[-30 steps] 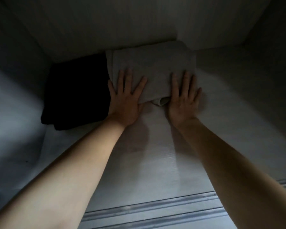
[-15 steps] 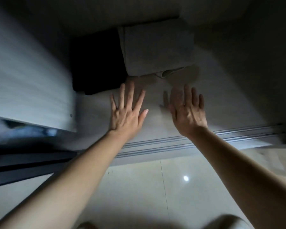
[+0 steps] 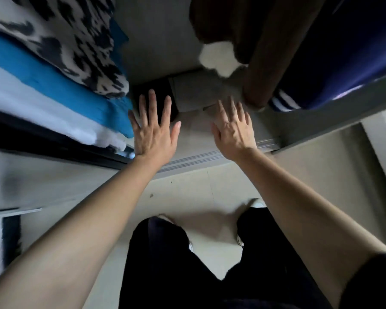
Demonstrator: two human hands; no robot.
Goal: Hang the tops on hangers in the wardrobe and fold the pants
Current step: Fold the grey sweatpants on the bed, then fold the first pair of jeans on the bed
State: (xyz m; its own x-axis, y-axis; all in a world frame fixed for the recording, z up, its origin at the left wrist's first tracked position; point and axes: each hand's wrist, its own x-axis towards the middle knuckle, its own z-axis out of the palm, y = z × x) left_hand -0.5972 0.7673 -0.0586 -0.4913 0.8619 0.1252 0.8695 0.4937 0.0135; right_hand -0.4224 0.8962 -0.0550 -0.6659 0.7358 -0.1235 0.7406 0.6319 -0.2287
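Folded grey pants (image 3: pixel 194 94): upper centre, on wardrobe floor (image 3: pixel 194 128), beside folded black pants (image 3: pixel 157 91). Left hand (image 3: pixel 153 132), right hand (image 3: pixel 234 130): lifted off the grey pile a second ago, fingers spread, holding nothing. Judgement: pants stowed, fold complete.

Dim inside the wardrobe (image 3: pixel 156 41): the base is in shadow, the black folded pants (image 3: pixel 159 85) are nearly lost and the grey folded pants (image 3: pixel 194 92) murky. The tiled floor (image 3: pixel 187 192) and forearms are brighter, in soft even light. Heavy motion blur on the blue hanging garment (image 3: pixel 42 70) and the left edge. Wide-angle stretch at the corners. The left hand (image 3: pixel 153 132) is fairly sharp, the right hand (image 3: pixel 234 130) slightly smeared.
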